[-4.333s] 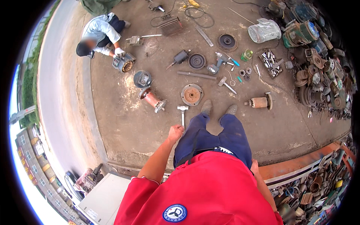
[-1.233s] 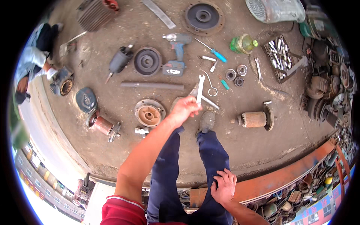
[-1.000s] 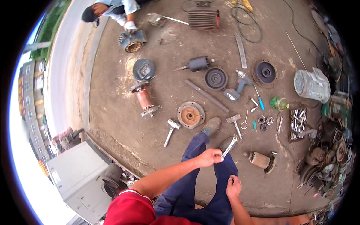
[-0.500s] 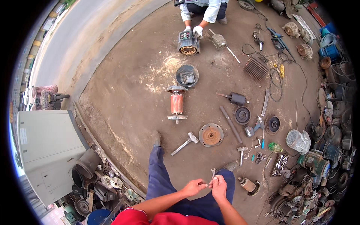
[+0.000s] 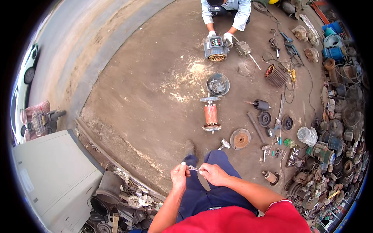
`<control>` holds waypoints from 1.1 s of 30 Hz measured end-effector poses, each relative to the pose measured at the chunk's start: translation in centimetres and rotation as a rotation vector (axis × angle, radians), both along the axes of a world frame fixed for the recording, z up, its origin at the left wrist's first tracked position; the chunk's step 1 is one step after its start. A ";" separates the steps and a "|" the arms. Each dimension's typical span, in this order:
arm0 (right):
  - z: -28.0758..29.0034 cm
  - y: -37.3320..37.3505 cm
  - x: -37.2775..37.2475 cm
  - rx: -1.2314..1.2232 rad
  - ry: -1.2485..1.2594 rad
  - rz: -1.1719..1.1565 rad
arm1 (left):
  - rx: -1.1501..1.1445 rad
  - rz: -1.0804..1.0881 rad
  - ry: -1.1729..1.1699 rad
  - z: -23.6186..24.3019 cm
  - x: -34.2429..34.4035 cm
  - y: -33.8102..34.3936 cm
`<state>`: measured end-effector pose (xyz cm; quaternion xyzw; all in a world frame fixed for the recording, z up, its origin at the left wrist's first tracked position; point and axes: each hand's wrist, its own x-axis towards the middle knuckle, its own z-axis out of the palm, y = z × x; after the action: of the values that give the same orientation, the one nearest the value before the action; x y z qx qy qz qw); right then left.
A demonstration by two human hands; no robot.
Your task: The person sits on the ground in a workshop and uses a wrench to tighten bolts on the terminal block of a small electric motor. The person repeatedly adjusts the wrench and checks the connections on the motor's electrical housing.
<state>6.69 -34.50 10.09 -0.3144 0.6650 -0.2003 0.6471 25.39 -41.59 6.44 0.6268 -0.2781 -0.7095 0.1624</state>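
Two bare hands meet low in the view, above the person's dark blue trousers (image 5: 202,194), and share a small silver wrench (image 5: 195,169): the left hand (image 5: 179,176) pinches one end between thumb and curled fingers (image 5: 182,166), while the right hand (image 5: 213,174) closes its fingers around the other end, so the tool bridges the short gap between them, roughly level and held in the air over the knees. Open room lies mostly to the left and ahead, where the stained concrete floor (image 5: 143,97) runs bare up to a raised kerb (image 5: 112,159) that curves from the lower middle toward the pale road (image 5: 66,42) beyond. To the right the floor fills up: an orange-wound rotor (image 5: 211,115) lies ahead of the feet, a round end cover (image 5: 218,84) just beyond it, a rusty disc-shaped flange (image 5: 240,139) and a small hammer (image 5: 224,144) near the right shoe, and a scatter of pulleys, tools and cables trailing off toward heaped scrap motors (image 5: 338,128) along the right rim. At the top edge another person (image 5: 225,9) crouches with gloved hands on a grey motor housing (image 5: 215,48); their upper body is cut off by the frame. A grey metal cabinet (image 5: 50,182) stands at lower left with junk parts piled beside it. The wrench's jaw ends are hidden inside both grips, and the small items far right are too tiny to name. A red shirt (image 5: 241,219) fills the bottom edge.
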 end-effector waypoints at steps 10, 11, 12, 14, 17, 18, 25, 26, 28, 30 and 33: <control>-8.0 -11.4 -11.3 0.151 0.028 -0.677 | -0.124 -0.070 -0.237 -4.4 -6.5 -21.4; -9.8 -13.5 -13.1 0.183 -0.008 -0.756 | -0.105 -0.140 -0.250 -5.2 -8.1 -24.0; -11.8 -15.5 -14.8 0.214 -0.046 -0.837 | -0.117 -0.187 -0.241 -6.5 -10.8 -26.7; -14.4 -20.2 -17.1 0.269 -0.204 -1.124 | -0.096 -0.298 -0.238 -8.7 -14.9 -31.4; -16.6 -26.4 -21.4 0.167 -0.231 -1.287 | -0.063 -0.436 -0.190 -11.3 -22.3 -37.4; -17.1 -28.0 -22.6 0.113 -0.229 -1.306 | -0.063 -0.478 -0.176 -12.4 -24.5 -39.1; -21.4 -34.6 -26.4 0.255 -0.347 -1.600 | -0.001 -0.904 -0.121 -17.5 -34.1 -48.6; -22.3 -35.5 -26.6 0.278 -0.346 -1.636 | -0.069 -1.023 -0.118 -18.7 -35.0 -50.0; -23.6 -37.2 -27.8 0.255 -0.301 -1.670 | -0.212 -1.256 -0.100 -21.2 -37.6 -53.0; -26.9 -39.0 -29.4 0.224 -0.244 -1.692 | -0.321 -1.455 -0.043 -24.2 -42.1 -56.1; -32.5 -41.7 -32.0 0.160 -0.183 -1.689 | -0.500 -1.740 0.014 -30.2 -47.1 -60.9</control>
<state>-25.31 -76.16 -22.39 0.3510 0.6337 -0.5927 0.3521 -21.69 -102.50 -23.72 0.1371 -0.7988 -0.5042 -0.2981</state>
